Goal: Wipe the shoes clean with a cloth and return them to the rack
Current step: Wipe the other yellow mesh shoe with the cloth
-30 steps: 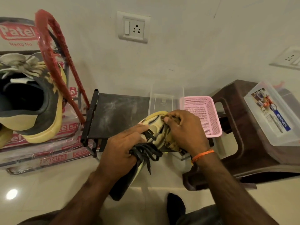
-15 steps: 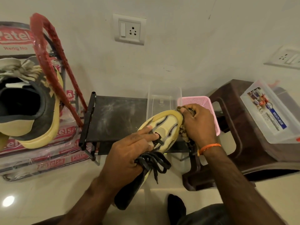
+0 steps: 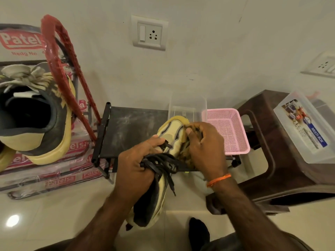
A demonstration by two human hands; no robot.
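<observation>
Left hand (image 3: 135, 168) grips the yellow-and-black lace-up sneaker (image 3: 164, 160) around its middle, fingers curled over the bunched black laces (image 3: 164, 164), thumb lying along the upper toward the toe. Right hand (image 3: 204, 149) is curled round a crumpled brown-yellow cloth (image 3: 186, 156) and presses it against the right side of the sneaker's toe area; orange thread band (image 3: 218, 180) on that wrist. Sneaker is held in the air, toe pointing away toward the wall, heel down toward the person, over the front edge of the low black metal shoe rack (image 3: 126, 131), whose dusty top shelf shows bare to the left of the hands. On the rack's far right sit a clear plastic box (image 3: 187, 107) and just beside it a pink perforated plastic basket (image 3: 230, 129). Second matching yellow-and-black sneaker (image 3: 34, 118) sits close to camera at far left, opening up, grey laces on top, against a red curved frame (image 3: 61, 69) and stacked plastic-wrapped "Patelsa" packs (image 3: 59, 180). Dark brown plastic stool (image 3: 272, 151) stands right of the rack, carrying a clear lidded plastic box labelled "MULTI-BOX" (image 3: 306, 129). White wall socket with switch (image 3: 149, 32) above the rack. Glossy cream tile floor (image 3: 54, 214) below.
</observation>
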